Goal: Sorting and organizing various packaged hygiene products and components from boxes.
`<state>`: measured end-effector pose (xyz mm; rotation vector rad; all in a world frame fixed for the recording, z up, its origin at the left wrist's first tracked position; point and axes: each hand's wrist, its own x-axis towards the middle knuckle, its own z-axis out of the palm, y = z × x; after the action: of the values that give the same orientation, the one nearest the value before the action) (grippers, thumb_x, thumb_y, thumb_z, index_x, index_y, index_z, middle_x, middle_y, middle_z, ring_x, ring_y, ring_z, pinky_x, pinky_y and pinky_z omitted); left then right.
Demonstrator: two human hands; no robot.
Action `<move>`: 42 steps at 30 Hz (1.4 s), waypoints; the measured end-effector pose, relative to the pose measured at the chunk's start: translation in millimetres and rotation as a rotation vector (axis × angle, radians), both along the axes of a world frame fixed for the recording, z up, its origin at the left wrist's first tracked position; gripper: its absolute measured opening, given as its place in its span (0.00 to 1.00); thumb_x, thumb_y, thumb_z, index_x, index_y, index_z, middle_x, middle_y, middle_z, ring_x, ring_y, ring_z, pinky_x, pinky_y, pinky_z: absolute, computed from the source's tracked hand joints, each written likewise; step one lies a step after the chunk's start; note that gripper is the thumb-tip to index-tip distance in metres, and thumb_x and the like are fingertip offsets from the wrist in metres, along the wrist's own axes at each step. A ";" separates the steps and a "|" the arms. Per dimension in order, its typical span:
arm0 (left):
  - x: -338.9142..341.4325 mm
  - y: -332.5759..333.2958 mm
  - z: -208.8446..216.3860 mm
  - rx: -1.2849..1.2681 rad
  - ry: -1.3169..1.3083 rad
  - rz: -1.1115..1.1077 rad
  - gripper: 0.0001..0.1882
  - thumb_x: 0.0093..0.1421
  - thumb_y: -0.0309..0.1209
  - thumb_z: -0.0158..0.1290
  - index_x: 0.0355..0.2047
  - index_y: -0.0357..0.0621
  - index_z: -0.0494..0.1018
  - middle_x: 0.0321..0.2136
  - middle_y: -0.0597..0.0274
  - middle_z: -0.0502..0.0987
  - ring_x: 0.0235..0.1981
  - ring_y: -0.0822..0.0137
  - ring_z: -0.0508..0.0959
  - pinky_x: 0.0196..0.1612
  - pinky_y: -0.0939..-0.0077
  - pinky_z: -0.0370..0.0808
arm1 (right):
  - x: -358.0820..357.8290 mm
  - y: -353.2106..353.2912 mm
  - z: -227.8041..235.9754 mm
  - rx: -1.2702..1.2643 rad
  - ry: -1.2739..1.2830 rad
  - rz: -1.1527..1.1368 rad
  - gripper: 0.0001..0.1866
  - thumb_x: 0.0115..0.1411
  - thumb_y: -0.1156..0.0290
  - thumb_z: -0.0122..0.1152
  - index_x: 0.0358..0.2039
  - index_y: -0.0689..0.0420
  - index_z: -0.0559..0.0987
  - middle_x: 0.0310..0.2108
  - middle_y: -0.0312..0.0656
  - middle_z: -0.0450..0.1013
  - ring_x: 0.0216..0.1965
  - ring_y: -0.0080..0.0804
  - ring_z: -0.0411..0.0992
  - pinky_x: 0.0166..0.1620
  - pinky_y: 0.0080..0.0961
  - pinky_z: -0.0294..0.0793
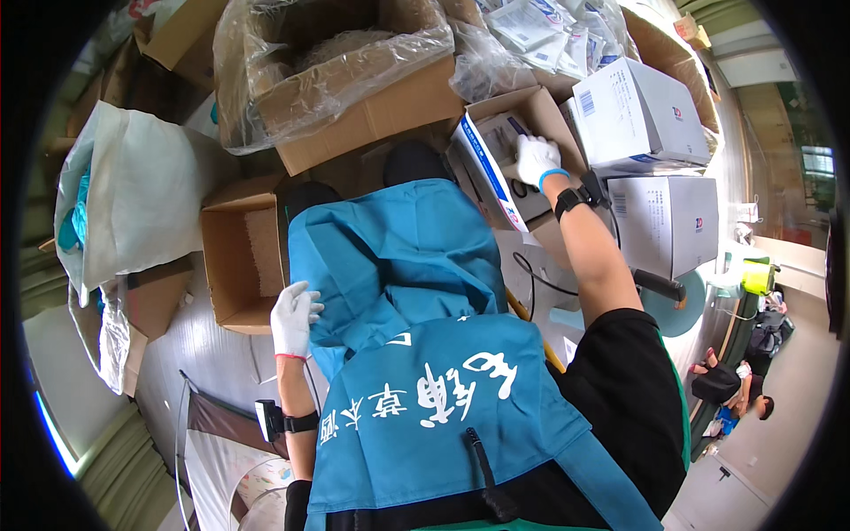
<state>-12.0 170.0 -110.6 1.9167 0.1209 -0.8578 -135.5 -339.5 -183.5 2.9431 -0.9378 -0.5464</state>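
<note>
My right hand (537, 162), in a white glove with a blue cuff, reaches into an open cardboard carton (486, 168) with a blue-and-white side. Its fingers are curled down against the grey contents; what they grip, if anything, is hidden. Dark rounded loops (519, 187) show just below these fingers. My left hand (296, 319), in a white glove with a red cuff, rests beside the teal apron (398, 257) over my lap. Its fingers are slightly apart, and it holds nothing. An open brown box (239, 305) stands just beyond it.
A large carton lined with clear plastic (354, 97) stands ahead. Two white boxes (642, 119) are stacked at the right, with flat white packets (531, 31) behind. A white sack (146, 195) stands at the left. A person (748, 394) sits far right.
</note>
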 end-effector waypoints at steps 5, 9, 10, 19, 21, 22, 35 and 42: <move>-6.2 -12.6 8.8 0.017 -0.021 -0.019 0.19 0.65 0.29 0.44 0.53 0.30 0.68 0.40 0.49 0.79 0.33 0.69 0.79 0.35 0.79 0.73 | 13.1 -22.4 10.6 0.179 0.219 0.011 0.18 0.50 0.66 0.54 0.40 0.56 0.82 0.43 0.55 0.76 0.47 0.52 0.75 0.51 0.42 0.73; -13.9 -15.2 10.7 0.019 -0.005 -0.019 0.19 0.65 0.29 0.44 0.52 0.30 0.68 0.39 0.49 0.79 0.33 0.69 0.79 0.35 0.79 0.74 | 27.4 -22.6 39.8 0.305 0.333 0.012 0.21 0.48 0.65 0.55 0.43 0.57 0.81 0.47 0.53 0.75 0.48 0.50 0.75 0.51 0.38 0.74; -15.2 -16.0 10.5 0.025 -0.005 -0.019 0.19 0.65 0.29 0.44 0.52 0.30 0.68 0.39 0.49 0.79 0.33 0.69 0.79 0.35 0.79 0.74 | 26.6 -21.1 47.7 0.311 0.333 0.012 0.21 0.48 0.65 0.55 0.43 0.57 0.81 0.47 0.53 0.75 0.48 0.50 0.75 0.51 0.38 0.74; -4.9 -31.2 13.0 0.044 -0.033 -0.099 0.19 0.66 0.30 0.43 0.53 0.30 0.68 0.39 0.50 0.79 0.33 0.69 0.79 0.36 0.80 0.74 | -0.8 -5.1 91.0 0.144 0.098 0.140 0.15 0.53 0.56 0.59 0.34 0.54 0.81 0.37 0.49 0.77 0.41 0.50 0.76 0.44 0.43 0.75; -1.7 -39.9 18.6 0.049 -0.091 -0.139 0.18 0.66 0.29 0.44 0.52 0.30 0.68 0.40 0.51 0.79 0.34 0.70 0.79 0.36 0.80 0.74 | -11.0 -9.9 101.1 -0.001 -0.066 0.049 0.20 0.55 0.49 0.57 0.31 0.53 0.81 0.35 0.49 0.77 0.38 0.49 0.76 0.41 0.43 0.74; -1.1 -47.1 23.5 0.042 -0.088 -0.133 0.18 0.66 0.29 0.44 0.52 0.30 0.68 0.40 0.51 0.79 0.34 0.70 0.79 0.36 0.80 0.74 | -22.2 -15.6 101.3 -0.129 -0.228 0.081 0.20 0.55 0.49 0.57 0.30 0.55 0.79 0.31 0.49 0.76 0.36 0.49 0.76 0.39 0.44 0.73; -9.5 -183.7 65.2 -0.586 0.038 -0.632 0.33 0.48 0.37 0.68 0.54 0.40 0.71 0.46 0.54 0.79 0.45 0.64 0.79 0.50 0.76 0.73 | -4.3 134.2 187.1 0.720 -0.659 0.151 0.11 0.52 0.67 0.63 0.29 0.63 0.77 0.24 0.50 0.72 0.25 0.43 0.73 0.31 0.32 0.70; -8.3 -132.1 63.2 -0.356 -1.238 -0.760 0.20 0.49 0.22 0.61 0.45 0.41 0.78 0.40 0.55 0.81 0.40 0.56 0.81 0.42 0.71 0.78 | -17.9 34.2 100.0 0.252 -0.652 -0.270 0.17 0.57 0.57 0.57 0.32 0.61 0.79 0.30 0.54 0.76 0.33 0.55 0.73 0.38 0.41 0.70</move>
<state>-20.3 37.9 -47.5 1.8144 -1.4518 0.0154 -153.3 -305.3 -83.5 3.2993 -1.4141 0.3701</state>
